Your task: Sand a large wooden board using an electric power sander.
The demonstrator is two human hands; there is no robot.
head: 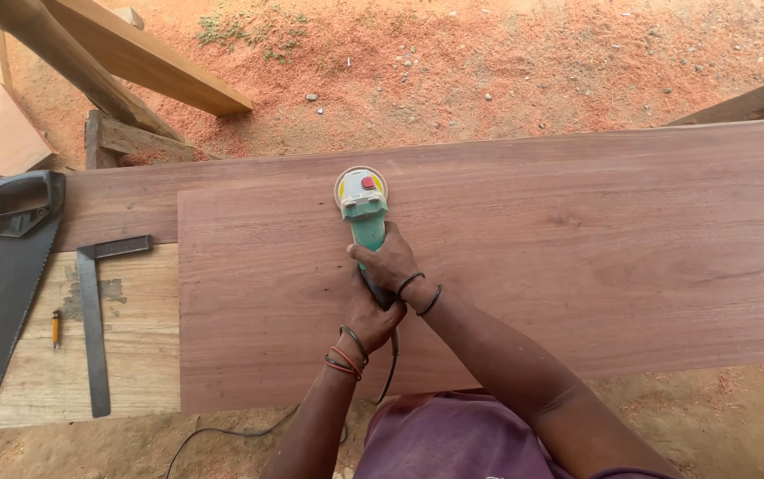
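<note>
Both hands on a green sander (362,208) near the board's (577,257) far edge.
We find right hand (385,263) and left hand (367,317) closed round its handle.

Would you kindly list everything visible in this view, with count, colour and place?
sander: one, green and white, on the board
board: one, reddish-brown, across the bench
bench: one, pale wood, under the board
saw: one, black, far left
square: one, grey, beside the saw
pencil: one, yellow, between them
beams: two, tan, upper left
sawdust: reddish, on the ground
left hand: grips the sander's rear
right hand: grips its body
</note>
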